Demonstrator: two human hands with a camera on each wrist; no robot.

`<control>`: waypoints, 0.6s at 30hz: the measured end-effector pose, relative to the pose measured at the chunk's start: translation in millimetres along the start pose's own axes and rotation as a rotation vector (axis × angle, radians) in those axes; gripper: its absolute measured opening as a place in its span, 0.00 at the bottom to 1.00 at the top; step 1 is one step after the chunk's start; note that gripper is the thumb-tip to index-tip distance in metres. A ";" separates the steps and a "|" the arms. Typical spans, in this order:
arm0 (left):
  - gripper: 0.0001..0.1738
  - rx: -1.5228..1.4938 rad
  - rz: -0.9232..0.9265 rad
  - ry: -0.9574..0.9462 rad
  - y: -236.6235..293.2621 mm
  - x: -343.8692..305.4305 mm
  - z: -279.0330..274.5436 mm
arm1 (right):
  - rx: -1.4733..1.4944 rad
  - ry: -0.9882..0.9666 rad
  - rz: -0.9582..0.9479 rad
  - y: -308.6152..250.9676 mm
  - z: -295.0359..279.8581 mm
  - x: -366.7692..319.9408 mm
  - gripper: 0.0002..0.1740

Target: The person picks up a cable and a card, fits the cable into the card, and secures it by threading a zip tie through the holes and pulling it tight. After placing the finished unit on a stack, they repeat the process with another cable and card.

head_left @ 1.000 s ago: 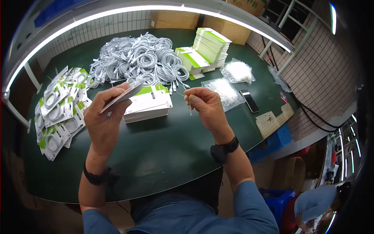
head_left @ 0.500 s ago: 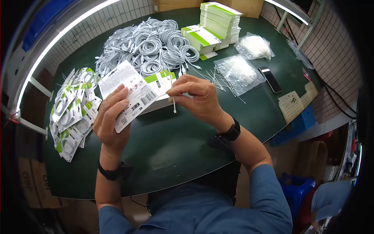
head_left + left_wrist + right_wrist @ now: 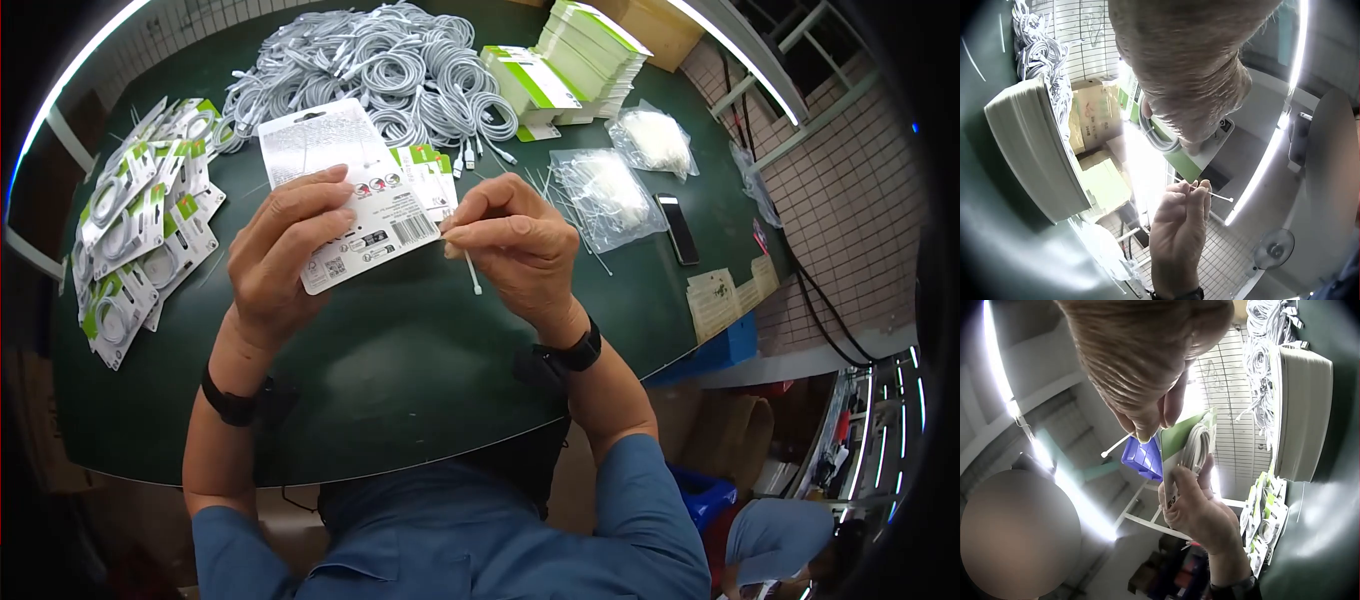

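My left hand (image 3: 275, 245) holds a white printed card (image 3: 385, 215) tilted above the table, its barcode side toward the head camera. On the card's other face lies a coiled grey-white cable (image 3: 1196, 447), with the left thumb pressing beside it in the right wrist view. At the card's lower right edge, my right hand (image 3: 525, 245) pinches a thin white cable tie (image 3: 473, 272) between thumb and fingers. The tie's small square head sticks out below the fingertips; its other end is hidden behind them.
Behind the held card stands a stack of cards (image 3: 428, 170). A large heap of coiled cables (image 3: 380, 70) lies at the back, carded cables (image 3: 150, 215) at left. Card stacks (image 3: 590, 60), bags of cable ties (image 3: 610, 190), loose ties and a phone (image 3: 678, 228) lie at right.
The card has turned from nearly edge-on to show its printed back. My right hand has brought the cable tie from apart, on the right, to the card's edge.
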State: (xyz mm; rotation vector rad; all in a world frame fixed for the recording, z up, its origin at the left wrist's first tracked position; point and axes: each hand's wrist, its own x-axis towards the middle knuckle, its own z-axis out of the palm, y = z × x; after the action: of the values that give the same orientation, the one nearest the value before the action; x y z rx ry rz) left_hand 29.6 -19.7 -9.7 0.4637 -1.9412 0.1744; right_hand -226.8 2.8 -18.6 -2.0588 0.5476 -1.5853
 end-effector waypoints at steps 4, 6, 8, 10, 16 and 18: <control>0.13 -0.061 -0.028 0.026 -2.2 -3.8 -0.5 | -0.076 0.039 -0.124 -7.0 1.8 -1.4 0.11; 0.14 -0.037 -0.006 0.006 -3.2 -3.6 -0.8 | 0.027 0.110 -0.105 -15.5 4.8 -6.0 0.12; 0.14 -0.062 0.014 -0.006 -0.7 -3.7 1.3 | 0.054 0.111 -0.127 -18.8 10.5 -4.3 0.13; 0.15 -0.068 0.021 -0.022 3.5 -3.2 0.4 | 0.072 0.085 -0.151 -24.3 12.6 -8.4 0.14; 0.16 -0.084 0.044 -0.014 8.6 0.2 3.6 | 0.113 0.063 -0.129 -28.8 17.7 -7.8 0.15; 0.16 -0.083 0.043 -0.017 8.0 0.1 3.8 | 0.106 0.032 -0.127 -29.2 17.4 -7.0 0.15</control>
State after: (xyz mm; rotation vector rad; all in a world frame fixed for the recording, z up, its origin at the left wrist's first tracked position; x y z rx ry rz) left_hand 23.1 -13.7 -10.4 0.3702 -1.9677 0.1176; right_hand -211.0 32.6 -10.3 -2.0274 0.3420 -1.6837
